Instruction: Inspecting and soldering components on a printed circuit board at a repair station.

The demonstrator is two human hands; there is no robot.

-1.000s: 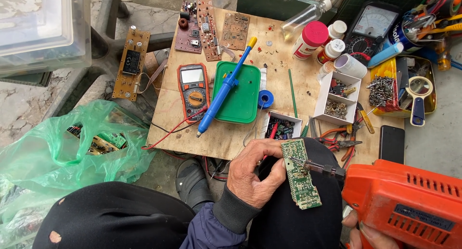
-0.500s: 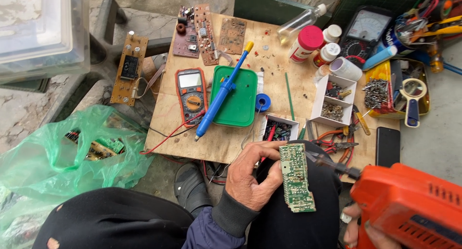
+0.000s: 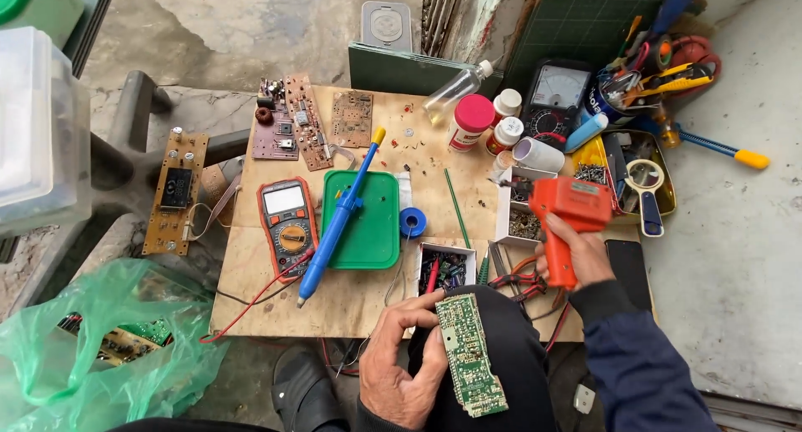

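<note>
One orange soldering gun [image 3: 566, 215] now raised over table [image 3: 251, 290].

L hand [image 3: 401, 365] grips circuit board [image 3: 469, 354] — R hand [image 3: 581, 261] holds orange soldering gun [image 3: 566, 219].

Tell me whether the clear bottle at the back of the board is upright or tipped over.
Tipped over. The clear bottle lies on its side on the wooden board, its white cap pointing toward the back right.

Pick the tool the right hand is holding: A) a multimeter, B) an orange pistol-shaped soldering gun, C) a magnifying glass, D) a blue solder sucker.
B: the right hand has its grip around the handle of the orange soldering gun, raised above the small wooden table.
</note>
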